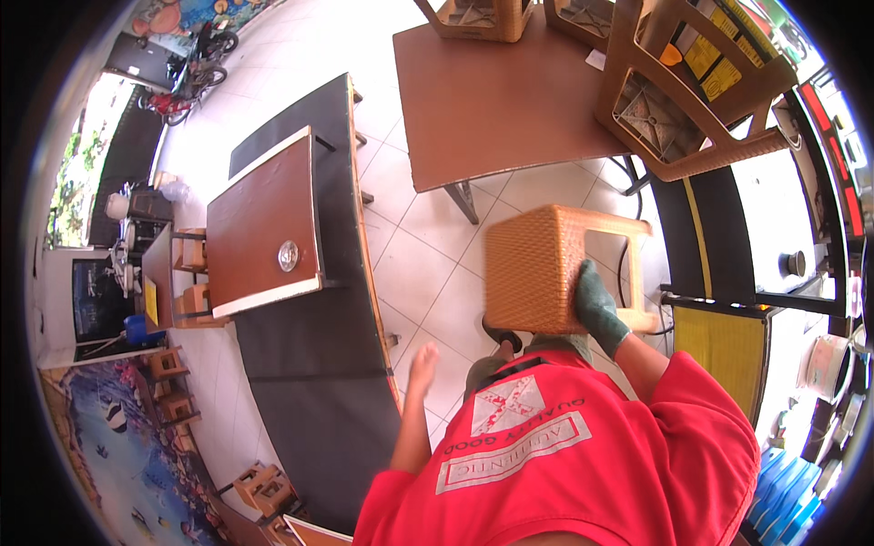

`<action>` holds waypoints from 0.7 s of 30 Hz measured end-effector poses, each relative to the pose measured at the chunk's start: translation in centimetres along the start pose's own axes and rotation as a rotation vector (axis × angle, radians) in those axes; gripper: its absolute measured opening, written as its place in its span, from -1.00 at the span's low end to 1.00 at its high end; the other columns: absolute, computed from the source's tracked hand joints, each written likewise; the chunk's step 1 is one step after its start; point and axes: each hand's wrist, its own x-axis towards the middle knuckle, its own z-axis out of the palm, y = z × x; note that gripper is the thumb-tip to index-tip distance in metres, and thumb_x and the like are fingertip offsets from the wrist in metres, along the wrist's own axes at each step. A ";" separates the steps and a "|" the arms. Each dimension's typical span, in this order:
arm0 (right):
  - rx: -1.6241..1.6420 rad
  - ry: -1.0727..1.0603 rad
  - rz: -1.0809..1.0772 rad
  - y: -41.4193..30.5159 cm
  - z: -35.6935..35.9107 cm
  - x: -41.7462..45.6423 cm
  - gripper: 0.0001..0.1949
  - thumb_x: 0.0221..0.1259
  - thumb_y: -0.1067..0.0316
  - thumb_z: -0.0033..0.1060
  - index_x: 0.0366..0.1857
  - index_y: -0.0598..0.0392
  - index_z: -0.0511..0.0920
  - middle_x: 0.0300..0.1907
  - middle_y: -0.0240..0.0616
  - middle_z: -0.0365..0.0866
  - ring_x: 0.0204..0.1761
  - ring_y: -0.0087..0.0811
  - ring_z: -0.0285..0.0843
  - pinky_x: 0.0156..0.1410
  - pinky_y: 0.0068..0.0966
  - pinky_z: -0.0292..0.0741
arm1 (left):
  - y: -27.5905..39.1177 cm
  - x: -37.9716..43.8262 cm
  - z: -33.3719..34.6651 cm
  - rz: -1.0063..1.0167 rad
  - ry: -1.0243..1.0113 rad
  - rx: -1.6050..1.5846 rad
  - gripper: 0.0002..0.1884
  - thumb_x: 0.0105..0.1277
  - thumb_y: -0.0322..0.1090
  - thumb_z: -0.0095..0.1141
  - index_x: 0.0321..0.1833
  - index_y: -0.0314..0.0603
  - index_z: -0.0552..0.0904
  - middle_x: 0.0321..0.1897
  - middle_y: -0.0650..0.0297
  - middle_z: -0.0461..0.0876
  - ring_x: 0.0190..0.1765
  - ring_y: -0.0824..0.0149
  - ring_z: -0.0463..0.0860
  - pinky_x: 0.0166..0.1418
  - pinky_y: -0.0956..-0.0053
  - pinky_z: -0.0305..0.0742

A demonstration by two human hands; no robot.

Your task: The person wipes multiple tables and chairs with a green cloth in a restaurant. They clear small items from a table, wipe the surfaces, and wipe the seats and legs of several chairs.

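Observation:
My right hand point(599, 304), in a green glove, grips a light brown woven-pattern plastic stool point(529, 269) by its side near the seat edge. The stool is tipped sideways in front of my legs, its seat towards the left and its legs towards the right. My bare left hand point(423, 370) hangs in the air with nothing in it, slightly blurred, near the edge of a long black-topped table point(307, 368). Ahead is a brown table point(505, 102) with upturned stools point(474, 17) and a brown plastic chair point(659, 116) on it.
Left, a smaller brown tabletop point(263, 218) rests on the black surface with a clear glass dish point(288, 256). A yellow-fronted cabinet point(720, 355) and a dark counter point(703, 225) stand close on my right. Blue plastic items point(785, 488) are at lower right. Motorcycles point(191, 78) stand far left.

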 end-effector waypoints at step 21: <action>1.223 -0.238 -0.223 4.7 15.8 38.0 -0.38 0.35 -0.30 -0.17 0.28 -0.06 0.45 0.22 -0.30 0.49 0.22 -0.29 0.39 0.41 -0.28 0.26 | -8.2 -18.2 10.2 -0.956 0.165 -0.421 -0.70 0.41 -0.20 0.04 0.13 -0.12 0.51 -0.04 0.12 0.68 -0.04 0.18 0.73 -0.11 0.21 0.58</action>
